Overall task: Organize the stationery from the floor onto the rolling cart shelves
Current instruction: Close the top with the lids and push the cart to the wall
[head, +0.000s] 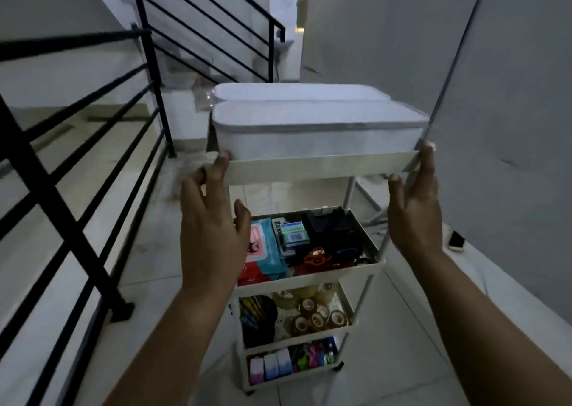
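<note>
Both hands, left hand [213,219] and right hand [414,207], rested open-fingered against the cart's top shelf [318,167], frame centre; the shelves were stocked, so steadying or rolling the cart seemingly came next.

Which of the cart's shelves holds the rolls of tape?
The third shelf from the top: brown tape rolls lie there, under the packets' shelf and above the bottom one.

- You're on an upper landing in a home, at the head of a staircase.
- A black metal railing [93,145] with horizontal bars runs along the left of the white rolling cart [309,278] and turns down the stairs beyond it.
- Pale floor tiles [387,359] lie under the cart.
- A plain grey wall [510,96] stands close on the cart's right.
</note>
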